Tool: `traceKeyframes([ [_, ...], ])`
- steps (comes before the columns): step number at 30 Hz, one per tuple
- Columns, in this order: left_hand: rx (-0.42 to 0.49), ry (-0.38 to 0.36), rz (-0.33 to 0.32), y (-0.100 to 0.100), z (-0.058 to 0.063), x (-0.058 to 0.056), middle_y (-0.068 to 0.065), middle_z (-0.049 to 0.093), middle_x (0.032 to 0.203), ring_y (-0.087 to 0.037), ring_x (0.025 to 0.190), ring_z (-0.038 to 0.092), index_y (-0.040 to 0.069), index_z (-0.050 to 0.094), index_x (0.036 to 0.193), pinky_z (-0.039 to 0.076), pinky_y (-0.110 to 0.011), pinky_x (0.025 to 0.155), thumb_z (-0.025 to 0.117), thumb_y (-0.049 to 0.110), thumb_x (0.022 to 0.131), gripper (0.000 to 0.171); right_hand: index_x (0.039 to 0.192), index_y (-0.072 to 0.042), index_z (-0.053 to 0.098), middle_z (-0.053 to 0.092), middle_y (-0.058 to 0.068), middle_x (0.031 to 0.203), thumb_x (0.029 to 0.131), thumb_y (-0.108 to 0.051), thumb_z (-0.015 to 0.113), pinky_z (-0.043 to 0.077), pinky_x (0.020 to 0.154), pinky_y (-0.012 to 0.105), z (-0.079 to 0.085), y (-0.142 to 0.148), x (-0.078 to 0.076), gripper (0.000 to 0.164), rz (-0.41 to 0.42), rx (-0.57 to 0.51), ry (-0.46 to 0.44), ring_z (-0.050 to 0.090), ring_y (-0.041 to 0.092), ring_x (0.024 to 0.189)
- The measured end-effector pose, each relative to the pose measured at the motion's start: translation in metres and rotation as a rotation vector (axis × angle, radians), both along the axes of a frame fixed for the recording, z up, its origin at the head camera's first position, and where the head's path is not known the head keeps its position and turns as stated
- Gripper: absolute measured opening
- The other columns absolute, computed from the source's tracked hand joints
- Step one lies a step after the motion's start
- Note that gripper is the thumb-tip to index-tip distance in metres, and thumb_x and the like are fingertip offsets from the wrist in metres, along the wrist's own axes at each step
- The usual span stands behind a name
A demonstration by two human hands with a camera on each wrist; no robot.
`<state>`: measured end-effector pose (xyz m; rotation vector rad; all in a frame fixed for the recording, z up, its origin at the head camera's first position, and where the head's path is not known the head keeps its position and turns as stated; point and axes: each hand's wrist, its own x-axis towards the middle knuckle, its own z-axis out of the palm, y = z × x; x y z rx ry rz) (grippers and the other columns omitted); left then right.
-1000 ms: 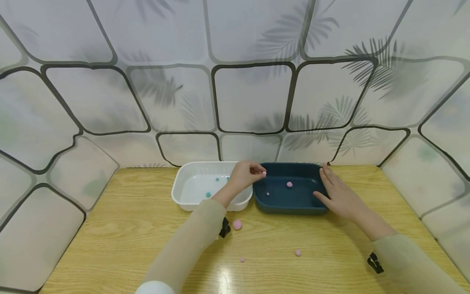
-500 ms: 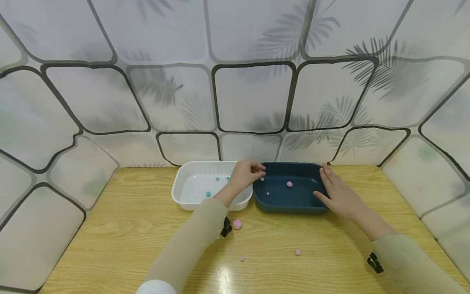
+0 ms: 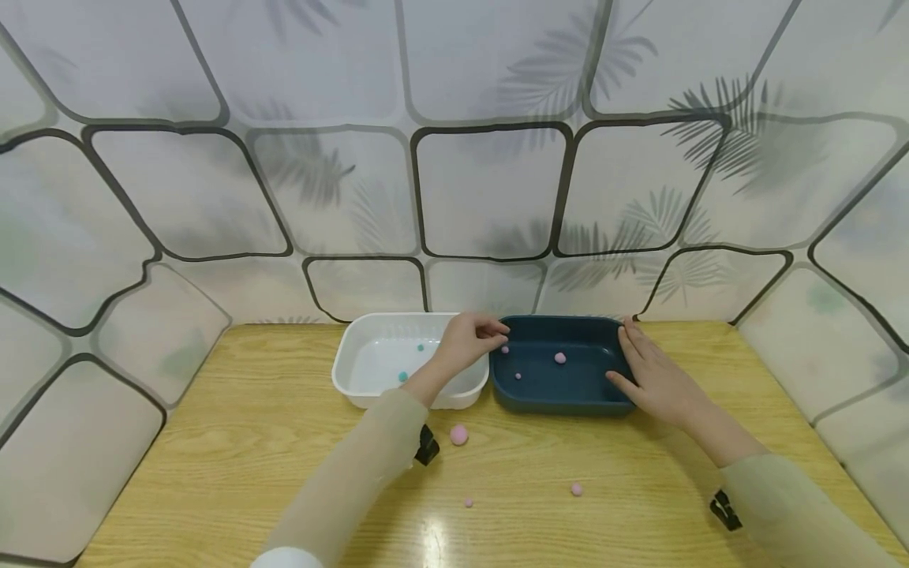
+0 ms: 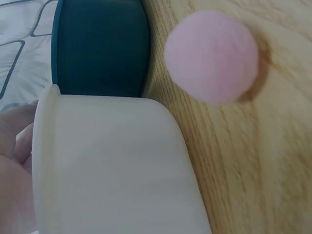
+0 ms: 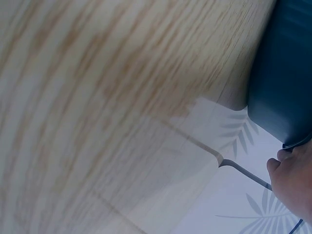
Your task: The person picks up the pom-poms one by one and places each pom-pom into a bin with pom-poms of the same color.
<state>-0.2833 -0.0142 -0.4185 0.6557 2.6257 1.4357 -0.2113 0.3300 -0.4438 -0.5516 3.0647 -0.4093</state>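
Observation:
My left hand (image 3: 465,343) reaches across the white bin (image 3: 342,371), its loosely bent fingertips at the left rim of the dark blue bin (image 3: 568,407). A small pink pom-pom (image 3: 506,349) lies in the blue bin just below those fingers, which hold nothing. Two more, a larger pink pom-pom (image 3: 560,358) and a tiny pink pom-pom (image 3: 518,376), lie farther in. My right hand (image 3: 660,379) rests on the blue bin's right rim, fingers extended along it and thumb over the inside. In the left wrist view, the white bin's wall hides part of the left hand.
On the wooden table (image 3: 241,442) in front of the bins lie a big pink pom-pom (image 3: 459,435), a tiny pink ball (image 3: 469,502) and a small pink ball (image 3: 577,490). Teal pom-poms (image 3: 403,376) sit in the white bin. A patterned wall (image 3: 483,197) stands behind.
The left fingers have let go of the small pink pom-pom, which now lies in the blue bin. Then the left hand has drawn back slightly leftward. The right hand has stayed put.

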Motion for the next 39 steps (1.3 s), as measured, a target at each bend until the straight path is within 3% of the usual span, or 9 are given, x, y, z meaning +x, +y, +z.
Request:
traceKeyframes([
  [8, 0.018, -0.022, -0.045, -0.014, 0.002, 0.009, -0.017, 0.080, 0.112, -0.029, 0.098, 0.076, -0.001, 0.080, 0.116, 0.058, -0.019, 0.078, 0.072, 0.008, 0.101, 0.019, 0.165, 0.012, 0.009, 0.003, 0.033, 0.175, 0.109, -0.042, 0.057, 0.022, 0.128, 0.068, 0.000, 0.000, -0.001, 0.092, -0.005, 0.006, 0.004, 0.010, 0.051, 0.162],
  [12, 0.042, -0.047, -0.055, -0.021, 0.003, 0.017, -0.017, 0.080, 0.112, -0.023, 0.093, 0.075, 0.000, 0.080, 0.116, 0.053, -0.014, 0.074, 0.072, 0.008, 0.101, 0.019, 0.165, 0.013, 0.009, 0.002, 0.033, 0.175, 0.109, -0.042, 0.057, 0.022, 0.128, 0.068, 0.000, 0.000, -0.001, 0.092, -0.010, 0.010, -0.001, 0.009, 0.051, 0.163],
  [15, 0.052, -0.054, -0.048, -0.026, 0.005, 0.023, -0.017, 0.080, 0.110, -0.016, 0.089, 0.073, 0.002, 0.081, 0.115, 0.053, -0.015, 0.074, 0.073, 0.009, 0.100, 0.018, 0.165, 0.013, 0.009, 0.002, 0.033, 0.175, 0.110, -0.042, 0.057, 0.022, 0.128, 0.068, 0.000, 0.000, 0.000, 0.092, -0.012, 0.014, -0.002, 0.009, 0.051, 0.163],
  [22, 0.092, -0.046, -0.049, -0.037, 0.007, 0.036, -0.018, 0.080, 0.104, -0.015, 0.086, 0.074, 0.000, 0.081, 0.113, 0.055, -0.019, 0.075, 0.074, 0.006, 0.098, 0.017, 0.165, 0.012, 0.008, 0.002, 0.033, 0.175, 0.110, -0.042, 0.057, 0.021, 0.128, 0.069, 0.001, -0.001, 0.000, 0.092, -0.013, 0.016, -0.004, 0.008, 0.051, 0.163],
  [29, 0.125, -0.112, -0.066, -0.046, 0.006, 0.048, -0.018, 0.080, 0.106, -0.007, 0.085, 0.071, 0.001, 0.081, 0.114, 0.054, -0.018, 0.075, 0.074, 0.007, 0.099, 0.018, 0.165, 0.012, 0.008, 0.003, 0.033, 0.175, 0.110, -0.042, 0.057, 0.022, 0.128, 0.069, 0.001, -0.001, 0.000, 0.092, -0.010, 0.026, 0.001, 0.009, 0.051, 0.163],
  [39, 0.111, -0.084, -0.086, -0.062, 0.002, 0.058, -0.016, 0.080, 0.103, -0.006, 0.085, 0.070, 0.001, 0.081, 0.112, 0.056, -0.018, 0.074, 0.074, 0.007, 0.098, 0.017, 0.166, 0.012, 0.008, 0.001, 0.032, 0.175, 0.110, -0.043, 0.056, 0.021, 0.128, 0.069, -0.001, 0.000, -0.001, 0.092, -0.013, 0.017, -0.009, 0.007, 0.050, 0.163],
])
